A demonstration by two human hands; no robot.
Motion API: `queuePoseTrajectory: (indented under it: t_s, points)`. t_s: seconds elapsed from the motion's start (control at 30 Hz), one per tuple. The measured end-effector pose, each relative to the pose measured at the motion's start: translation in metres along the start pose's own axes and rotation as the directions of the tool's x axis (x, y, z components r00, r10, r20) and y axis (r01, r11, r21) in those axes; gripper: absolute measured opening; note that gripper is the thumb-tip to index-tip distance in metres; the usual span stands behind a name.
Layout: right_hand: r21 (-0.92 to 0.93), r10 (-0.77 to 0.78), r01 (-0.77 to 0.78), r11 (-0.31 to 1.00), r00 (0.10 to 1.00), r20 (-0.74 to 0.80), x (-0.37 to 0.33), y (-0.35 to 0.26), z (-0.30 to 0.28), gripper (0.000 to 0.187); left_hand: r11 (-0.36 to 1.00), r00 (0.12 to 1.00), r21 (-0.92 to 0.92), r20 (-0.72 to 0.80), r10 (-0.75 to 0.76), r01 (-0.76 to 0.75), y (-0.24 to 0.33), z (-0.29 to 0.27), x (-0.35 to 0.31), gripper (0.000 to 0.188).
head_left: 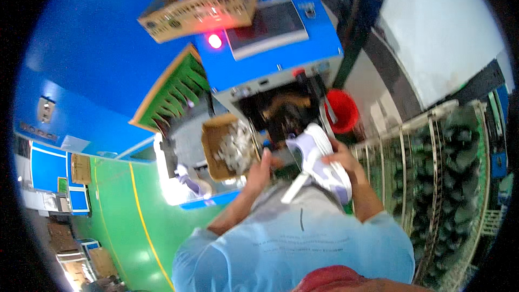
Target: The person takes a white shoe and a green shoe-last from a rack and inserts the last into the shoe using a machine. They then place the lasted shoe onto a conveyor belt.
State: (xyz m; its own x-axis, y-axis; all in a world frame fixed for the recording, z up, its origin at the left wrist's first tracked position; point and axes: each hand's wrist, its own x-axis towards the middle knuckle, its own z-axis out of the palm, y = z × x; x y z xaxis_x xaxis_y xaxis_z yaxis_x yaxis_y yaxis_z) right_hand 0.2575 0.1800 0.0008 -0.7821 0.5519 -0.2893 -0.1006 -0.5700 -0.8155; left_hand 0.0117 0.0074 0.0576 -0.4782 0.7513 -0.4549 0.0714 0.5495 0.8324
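A: What could go wrong here?

B: The blue machine (270, 48) gapes open at twelve o'clock. The right hand (339, 157) grips a white shoe (319, 162) just before that mouth, so fingers could get nipped. The left hand (259, 167) is loosely curled beside the shoe; whether it holds anything, I cannot tell.

A: And the containers?

B: The wire rack (454, 184) at three o'clock is packed with dark shoes. The cardboard box (200, 5) on top tilts and might slide. A smaller carton (227, 148) holds grey bits. The red bucket (343, 111): contents hidden.
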Motion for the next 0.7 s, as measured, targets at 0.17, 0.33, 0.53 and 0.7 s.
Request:
queuePoseTrajectory:
  t_s: [0.17,0.33,0.53,0.7]
  points:
    - [-0.125,0.101,-0.1,0.987,0.995,0.004,0.008,0.014,0.019,0.101,0.828,0.933,-0.488,0.344,-0.109,0.276,-0.016,0.039,0.038,0.058]
    - [-0.182,0.021,-0.051,0.982,0.987,-0.162,-0.002,0.023,0.029,0.094,0.964,0.967,-0.117,0.069,0.247,-0.238,-0.041,0.029,0.021,0.029]
    - [-0.336,-0.152,0.019,0.941,0.916,-0.371,0.038,0.001,0.043,0.087,0.829,0.895,-0.551,0.321,0.31,-0.09,-0.072,0.034,0.02,0.027]
    - [-0.722,-0.29,-0.107,0.683,0.868,-0.402,0.092,-0.014,0.057,0.101,0.8,0.948,-0.598,0.279,0.15,0.049,-0.076,0.05,0.084,0.031]
